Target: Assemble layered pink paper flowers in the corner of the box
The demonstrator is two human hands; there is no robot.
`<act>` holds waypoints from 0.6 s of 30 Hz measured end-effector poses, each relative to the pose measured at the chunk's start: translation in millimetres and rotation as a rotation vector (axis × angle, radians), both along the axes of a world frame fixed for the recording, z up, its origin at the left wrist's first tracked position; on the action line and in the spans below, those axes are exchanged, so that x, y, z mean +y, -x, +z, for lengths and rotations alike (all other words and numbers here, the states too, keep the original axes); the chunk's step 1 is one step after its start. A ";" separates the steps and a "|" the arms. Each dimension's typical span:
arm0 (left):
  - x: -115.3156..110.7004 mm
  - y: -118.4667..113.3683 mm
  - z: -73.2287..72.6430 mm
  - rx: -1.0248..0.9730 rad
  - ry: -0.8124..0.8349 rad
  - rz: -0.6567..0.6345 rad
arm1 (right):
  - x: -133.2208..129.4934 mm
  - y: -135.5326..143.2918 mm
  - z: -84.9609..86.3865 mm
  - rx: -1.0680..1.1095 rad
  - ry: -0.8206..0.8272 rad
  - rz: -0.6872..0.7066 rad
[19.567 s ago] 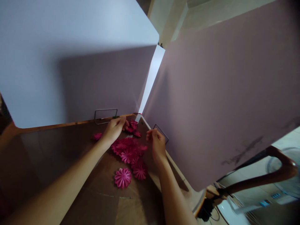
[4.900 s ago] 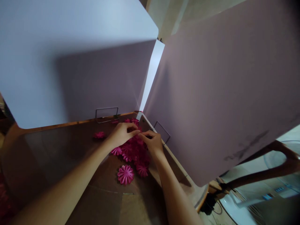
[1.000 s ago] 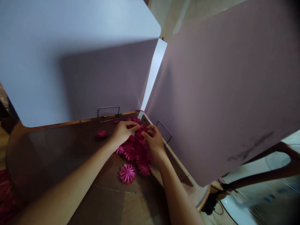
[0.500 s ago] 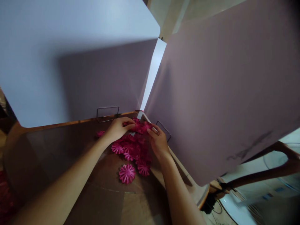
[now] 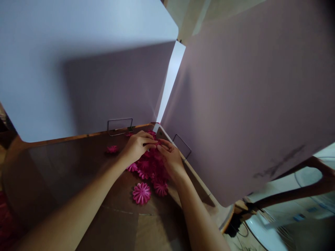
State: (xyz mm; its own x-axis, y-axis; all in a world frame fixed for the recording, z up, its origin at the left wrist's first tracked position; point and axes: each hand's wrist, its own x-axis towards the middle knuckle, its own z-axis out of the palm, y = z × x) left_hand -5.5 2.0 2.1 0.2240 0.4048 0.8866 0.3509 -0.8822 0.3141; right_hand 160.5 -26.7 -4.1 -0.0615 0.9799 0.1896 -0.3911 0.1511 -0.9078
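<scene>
Over a heap of pink artificial flower pieces (image 5: 146, 164), my left hand (image 5: 138, 145) and my right hand (image 5: 171, 157) meet with fingertips almost touching. Both are closed in a pinch on a pink flower piece (image 5: 158, 142), mostly covered by the fingers. Nearer to me lies a round, petalled flower piece (image 5: 141, 194), flat on the brown table top (image 5: 115, 198), with another (image 5: 160, 187) beside it at the heap's edge. A separate flower piece (image 5: 112, 149) rests left of my left wrist.
Two large pale boards (image 5: 131, 21) (image 5: 251, 104) stand upright behind the table and form a corner, with a bright gap between them. Wire brackets (image 5: 120, 127) (image 5: 181, 147) sit at their bases. At the right is a curved dark wooden frame (image 5: 293, 195). Reddish material (image 5: 9, 223) shows at lower left.
My hands have come together; the right moved left and the left slightly right. The flower piece between them is now more covered by fingers. A flower piece near the left wire bracket has come into view.
</scene>
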 end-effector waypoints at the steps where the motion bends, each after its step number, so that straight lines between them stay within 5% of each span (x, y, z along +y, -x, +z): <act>1: -0.7 -0.2 0.6 -0.011 0.004 0.003 | -0.1 0.2 0.6 0.012 0.004 0.001; 18: -1.1 -1.6 -1.2 -0.040 0.021 -0.016 | -1.9 -1.2 3.0 0.066 0.040 0.015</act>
State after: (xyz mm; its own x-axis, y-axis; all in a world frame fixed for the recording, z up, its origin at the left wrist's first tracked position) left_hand -4.0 0.9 0.9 0.1955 0.4201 0.8862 0.3237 -0.8806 0.3461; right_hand 161.7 -28.6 -1.1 -0.0646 0.9858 0.1547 -0.4519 0.1094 -0.8853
